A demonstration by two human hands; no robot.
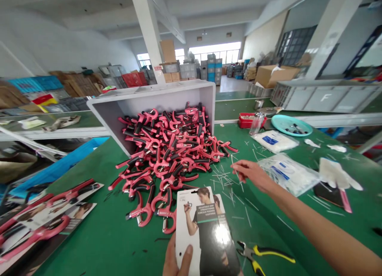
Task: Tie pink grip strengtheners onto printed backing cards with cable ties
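My left hand [178, 258] holds a stack of printed cards [205, 232] at the bottom centre, thumb on the front card. My right hand [249, 173], at the right of centre, pinches a thin white strip [235, 168] between its fingertips. Below and left of it, loose white strips [225, 176] lie scattered on the green table [128, 252]. Beyond the cards, a large pile of red and black hand grips [167, 148] spills out of a tipped grey crate [152, 92]. Pliers [253, 254] with yellow and black handles lie right of the cards.
Grips laid on cards [44, 224] are at the left. At the right are plastic bags of white strips [289, 172], a white glove [337, 174], a turquoise tray [291, 125], a red box [247, 120] and a clear jar [257, 123]. A grey bin [325, 97] stands behind.
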